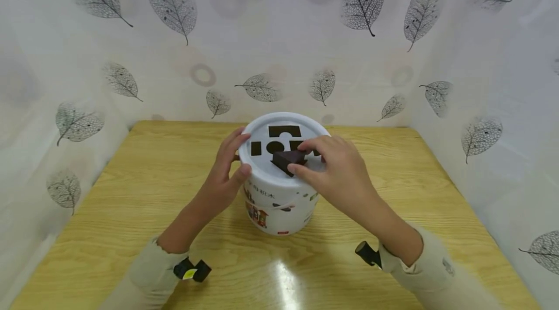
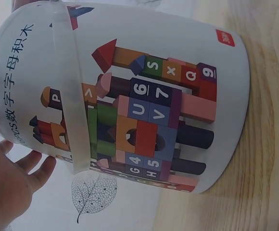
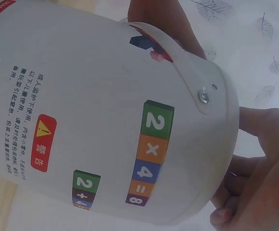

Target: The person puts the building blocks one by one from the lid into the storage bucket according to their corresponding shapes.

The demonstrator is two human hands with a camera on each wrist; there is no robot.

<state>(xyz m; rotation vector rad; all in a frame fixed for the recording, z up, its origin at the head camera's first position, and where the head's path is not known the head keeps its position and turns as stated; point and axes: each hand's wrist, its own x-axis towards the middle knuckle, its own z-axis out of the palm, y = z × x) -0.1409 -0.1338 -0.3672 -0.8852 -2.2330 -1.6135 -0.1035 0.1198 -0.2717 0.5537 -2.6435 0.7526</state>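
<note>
A white bucket [image 1: 279, 210] with printed block pictures stands upright, its white lid [image 1: 262, 167] cut with several dark shaped holes. Between thumb and fingers, my right hand [image 1: 342, 169] pinches a dark triangular block [image 1: 288, 158]. The block sits right at a hole near the front of the lid and hides most of that opening. My left hand [image 1: 224, 171] holds the bucket's left rim, thumb toward the front and fingers spread round the side. In the right wrist view, the right hand [image 3: 262, 168] shows beyond the rim, and the block is hidden there.
The bucket stands on a light wooden table [image 1: 174, 155]. A translucent handle [image 2: 74, 91] hangs down across its front. Pale sheeting with a leaf print [image 1: 279, 48] rises behind the table and along both sides. Each sleeve cuff carries a small black device [image 1: 368, 253].
</note>
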